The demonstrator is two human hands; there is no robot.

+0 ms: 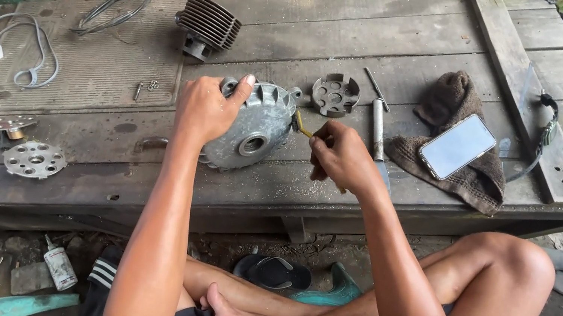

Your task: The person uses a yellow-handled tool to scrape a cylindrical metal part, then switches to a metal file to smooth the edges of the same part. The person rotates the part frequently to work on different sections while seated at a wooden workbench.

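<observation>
Here, your left hand [204,108] grasps the rim of the round grey cast-metal engine cover [252,128], propped on edge on the weathered wooden bench [364,27]. Your right hand [339,157], just right of the cover, is clenched on a thin yellow-handled tool [300,124] whose tip meets the cover's edge. The step appears to be scraping or prying at that edge; the next stroke likely needs a steady brace. Counted: one finned cylinder [206,23] behind the cover, two perforated discs [34,159] far left, one phone [457,146] right.

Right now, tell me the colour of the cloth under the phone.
Dark brown, seen in the head view: the cloth lies under the phone.
</observation>
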